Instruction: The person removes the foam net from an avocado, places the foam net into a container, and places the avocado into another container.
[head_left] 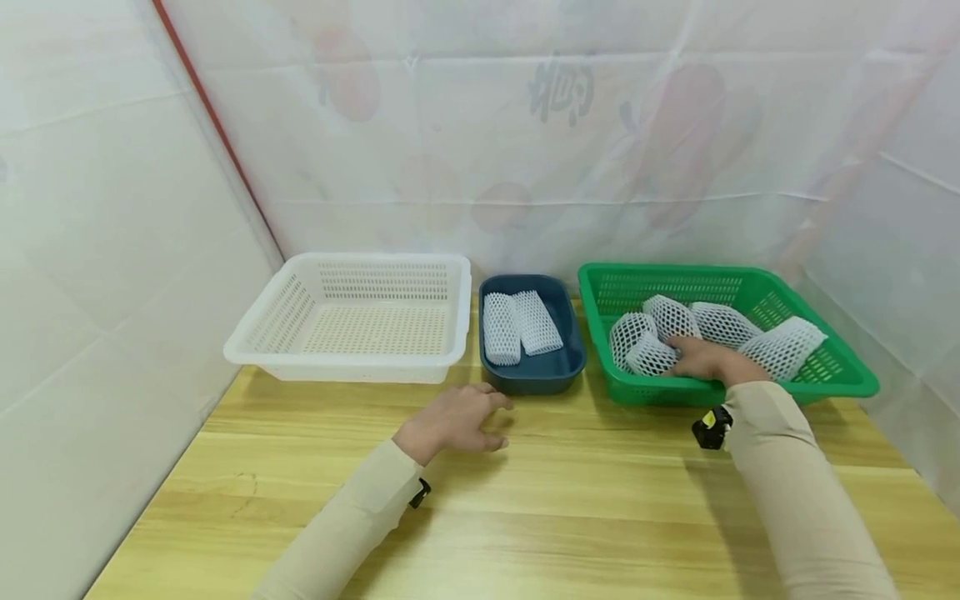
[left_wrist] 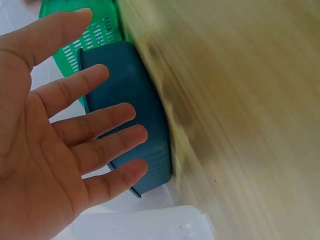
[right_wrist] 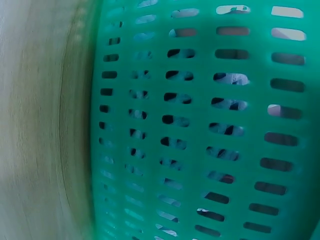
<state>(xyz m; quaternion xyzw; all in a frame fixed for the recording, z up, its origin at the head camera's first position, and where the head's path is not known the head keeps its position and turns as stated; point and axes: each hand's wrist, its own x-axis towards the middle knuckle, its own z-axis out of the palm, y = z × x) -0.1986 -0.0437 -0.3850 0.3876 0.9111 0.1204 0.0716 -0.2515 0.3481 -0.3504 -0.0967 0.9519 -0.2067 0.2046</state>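
In the head view, my right hand (head_left: 705, 360) reaches over the front rim of the green basket (head_left: 840, 385). Its thumb and fingers pinch the end of a white foam net sleeve (head_left: 651, 355); part of the fingers is hidden among the netting. Several more foam net sleeves (head_left: 783, 348) lie around that hand. My left hand (head_left: 459, 418) hovers over the table, just in front of the dark blue bin (head_left: 534, 385), fingers spread and nothing held. Two flat foam net sleeves (head_left: 501, 329) lie inside this bin. The left palm (left_wrist: 40, 160) faces its camera.
A white basket (head_left: 348, 367) with no contents visible stands at the left back of the wooden table (head_left: 570, 500). White sheeting (head_left: 450, 125) hangs behind and at both sides. In the right wrist view, the green slotted wall (right_wrist: 200, 115) blocks sight of the right hand.
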